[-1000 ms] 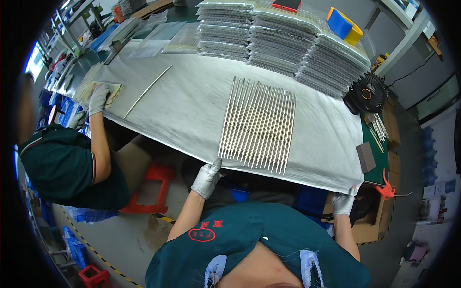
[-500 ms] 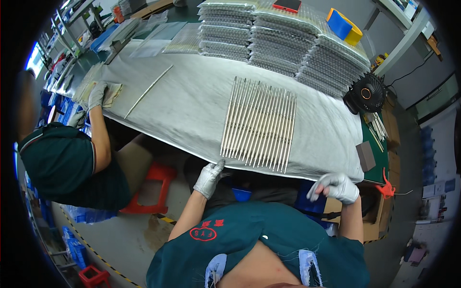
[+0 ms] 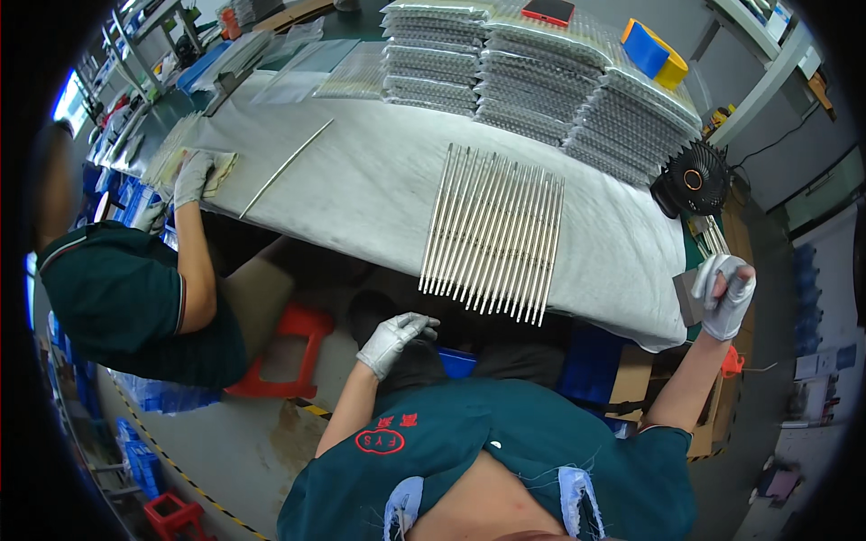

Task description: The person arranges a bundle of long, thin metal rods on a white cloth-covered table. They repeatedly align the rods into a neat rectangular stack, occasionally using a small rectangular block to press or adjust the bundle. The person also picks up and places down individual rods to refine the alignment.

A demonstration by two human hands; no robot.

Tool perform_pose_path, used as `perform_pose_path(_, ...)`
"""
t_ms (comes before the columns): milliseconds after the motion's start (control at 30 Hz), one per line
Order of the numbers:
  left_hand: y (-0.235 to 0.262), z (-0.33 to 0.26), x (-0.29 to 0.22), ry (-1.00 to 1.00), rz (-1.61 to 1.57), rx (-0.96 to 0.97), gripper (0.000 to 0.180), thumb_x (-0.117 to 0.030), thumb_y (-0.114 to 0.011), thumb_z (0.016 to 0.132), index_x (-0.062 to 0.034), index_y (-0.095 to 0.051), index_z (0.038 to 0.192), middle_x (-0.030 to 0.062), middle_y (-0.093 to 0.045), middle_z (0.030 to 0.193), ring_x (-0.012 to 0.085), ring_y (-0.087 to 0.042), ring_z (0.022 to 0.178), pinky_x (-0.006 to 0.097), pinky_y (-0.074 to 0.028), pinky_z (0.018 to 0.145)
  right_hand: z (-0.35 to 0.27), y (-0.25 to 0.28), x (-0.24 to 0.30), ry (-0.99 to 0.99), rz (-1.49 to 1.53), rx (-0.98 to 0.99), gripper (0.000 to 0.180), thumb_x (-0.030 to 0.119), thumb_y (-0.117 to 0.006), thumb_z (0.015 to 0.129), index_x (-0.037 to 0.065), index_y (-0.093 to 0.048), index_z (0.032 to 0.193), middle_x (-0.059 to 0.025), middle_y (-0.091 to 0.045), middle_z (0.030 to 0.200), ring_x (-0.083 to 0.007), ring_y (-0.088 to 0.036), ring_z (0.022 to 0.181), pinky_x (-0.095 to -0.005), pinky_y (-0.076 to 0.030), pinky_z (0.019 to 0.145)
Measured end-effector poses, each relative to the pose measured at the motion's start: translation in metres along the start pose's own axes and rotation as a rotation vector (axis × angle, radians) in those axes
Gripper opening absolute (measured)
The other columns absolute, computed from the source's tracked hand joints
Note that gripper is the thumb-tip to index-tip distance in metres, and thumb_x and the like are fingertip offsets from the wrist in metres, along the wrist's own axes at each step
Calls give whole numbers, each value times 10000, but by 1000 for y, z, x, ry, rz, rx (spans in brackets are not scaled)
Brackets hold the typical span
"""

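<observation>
A white sheet (image 3: 379, 198) covers most of the worktop, and a row of thin silver rods (image 3: 492, 234) lies on it, side by side, just right of the middle. The low ends of the rods come right down to the near edge. The person's left hand (image 3: 394, 343), in a pale glove, is off the worktop, below the near edge and a bit left of the rods. Its fingers are loose and a little bent, and nothing shows in it. The right hand (image 3: 726, 293), in a glove too, is at the near right corner, in front of part of a grey block (image 3: 687, 302). Its fingers are curled in, and I cannot tell if it holds anything or if it touches the block. A black fan (image 3: 693, 178) stands by the right edge, with some more rods (image 3: 713, 236) just below it. One lone rod (image 3: 286, 169) lies aslant on the left part of the sheet. Along the far edge are tall piles of bubble-wrap packs (image 3: 532, 81), with a red and black flat thing (image 3: 548, 12) and a blue and yellow ring (image 3: 654, 54) on top. By the left edge, a co-worker's gloved hand (image 3: 192, 178) rests on a pale yellow cloth (image 3: 222, 171).
</observation>
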State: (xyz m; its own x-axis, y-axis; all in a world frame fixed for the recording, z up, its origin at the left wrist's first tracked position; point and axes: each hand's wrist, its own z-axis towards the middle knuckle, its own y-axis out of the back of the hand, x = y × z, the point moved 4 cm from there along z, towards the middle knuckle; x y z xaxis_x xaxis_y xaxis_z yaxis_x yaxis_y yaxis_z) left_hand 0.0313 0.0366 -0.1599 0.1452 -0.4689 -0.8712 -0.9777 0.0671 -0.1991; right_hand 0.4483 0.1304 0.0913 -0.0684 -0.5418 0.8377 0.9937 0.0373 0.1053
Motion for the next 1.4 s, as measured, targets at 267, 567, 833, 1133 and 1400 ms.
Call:
perform_pose_path(267, 25, -5, -17, -50, -17, -111, 384, -331, -548, 957, 7, -628, 1119, 86, -662, 899, 164, -638, 861, 304, -512, 809, 51, 49, 42, 165, 533, 173, 590, 499, -428, 974, 174, -437, 481, 54, -378, 406, -104, -363, 418, -238, -267, 480)
perform_pose_path(567, 49, -14, -14, -38, -66, -254, 374, -335, -550, 957, -15, -638, 1130, 79, -677, 911, 148, -639, 869, 295, -507, 806, 40, 4, 5, 29, 261, 79, 574, 477, -428, 984, 149, -443, 513, 8, -401, 419, -114, -405, 402, -267, -355, 446)
perform_pose_path(833, 53, -4, 8, 63, 1361, -406, 506, -502, -533, 891, -162, -601, 1259, 134, -654, 1128, 311, -628, 1018, 404, -479, 887, -16, -107, -82, 16, -791, 525, 284, 222, -660, 836, 57, -673, 1067, -108, -673, 1047, -288, -604, 1075, -370, -473, 915)
perform_pose_path(1133, 59, 13, 68, 524, 1379, -328, 835, -604, -589, 803, -87, -378, 1423, 178, -617, 1197, 318, -627, 1061, 431, -502, 896, -22, -99, -101, 138, -963, 476, 432, 191, -693, 784, 76, -591, 1188, -99, -546, 1292, -323, -444, 1276, -507, -299, 1095)
perform_pose_path(1400, 88, 7, 92, 154, 1207, -213, 544, -415, -499, 885, -127, -503, 1347, 216, -619, 1154, 373, -605, 1044, 423, -474, 928, -24, -89, -98, 141, -875, 354, 480, 156, -700, 761, 79, -581, 1219, -98, -565, 1278, -327, -472, 1252, -496, -306, 1094)
